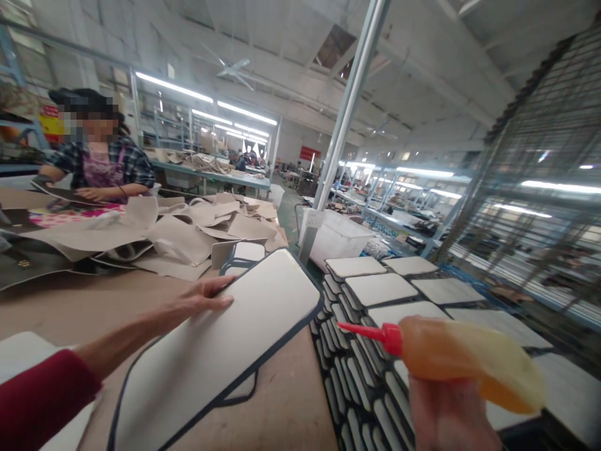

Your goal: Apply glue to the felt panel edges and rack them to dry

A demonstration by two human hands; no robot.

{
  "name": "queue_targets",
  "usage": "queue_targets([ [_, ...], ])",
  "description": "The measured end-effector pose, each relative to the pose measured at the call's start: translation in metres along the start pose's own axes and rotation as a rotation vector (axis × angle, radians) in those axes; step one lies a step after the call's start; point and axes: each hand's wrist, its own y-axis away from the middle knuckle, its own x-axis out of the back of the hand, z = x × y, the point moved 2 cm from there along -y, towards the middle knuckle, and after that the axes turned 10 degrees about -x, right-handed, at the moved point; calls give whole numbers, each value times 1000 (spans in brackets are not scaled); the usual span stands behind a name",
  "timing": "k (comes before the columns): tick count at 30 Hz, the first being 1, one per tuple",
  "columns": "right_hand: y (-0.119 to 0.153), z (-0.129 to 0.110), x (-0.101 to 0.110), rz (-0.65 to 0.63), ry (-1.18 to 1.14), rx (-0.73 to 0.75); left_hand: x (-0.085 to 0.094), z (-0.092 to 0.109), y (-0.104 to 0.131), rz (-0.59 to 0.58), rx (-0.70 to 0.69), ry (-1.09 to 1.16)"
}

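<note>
My left hand [210,297] grips the edge of a large flat panel with rounded corners [225,344], thumb on its off-white face. A dark rim runs round the panel, which is held tilted above the table. In my right hand [446,407], at the lower right, is a squeeze glue bottle [469,357] with amber liquid in it. Its red nozzle points left toward the panel without touching it. Part of another dark-rimmed piece [241,391] shows below the panel, mostly hidden.
Brown table [286,407] under the panel. Beige sheets [188,238] lie heaped at its far side, where another person [101,156] handles a dark piece. To the right, a rack [347,376] bears pale panels [380,289] and several small strips. A metal post [335,138] and white bin [338,235] stand beyond.
</note>
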Motion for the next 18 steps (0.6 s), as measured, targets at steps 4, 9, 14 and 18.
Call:
queue_targets([
  [4, -3, -8, -9, -59, -42, 119, -18, -16, 7, 79, 40, -6],
  [9, -10, -9, -9, -126, 33, 166, -27, -18, 12, 127, 50, -5],
  [14, -16, -7, -8, -122, -12, 110, -29, -17, 13, 97, 66, 25],
  [18, -19, -5, -5, -124, 23, 88, -33, -15, 13, 89, 59, 47],
])
